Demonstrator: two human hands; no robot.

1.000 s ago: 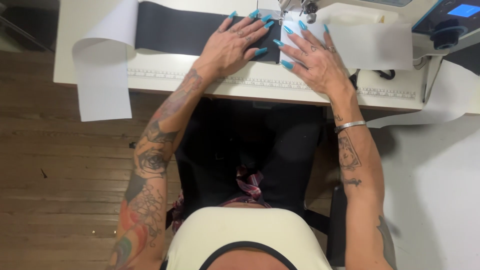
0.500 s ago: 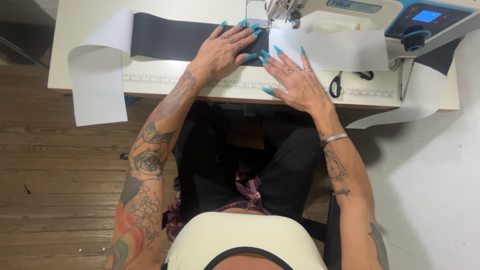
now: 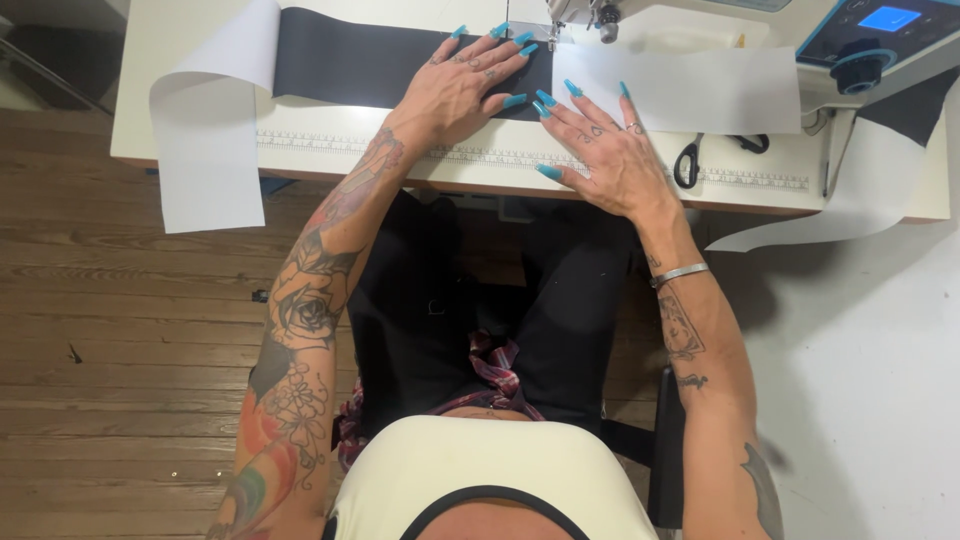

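Two flat, spread hands press fabric at the machine (image 3: 600, 15): left hand (image 3: 462, 88) on the black strip (image 3: 350, 65), right hand (image 3: 610, 150) at its 4 o'clock, on white fabric (image 3: 690, 90). Neither grips. Best kept even, fingertips off the needle.

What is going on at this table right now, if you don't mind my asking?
A seated person is feeding cloth through a sewing machine on a white table. The left hand lies flat on a black strip of cloth, and the right hand lies flat at the edge of a white piece, both just before the needle. Scissors lie to the right.
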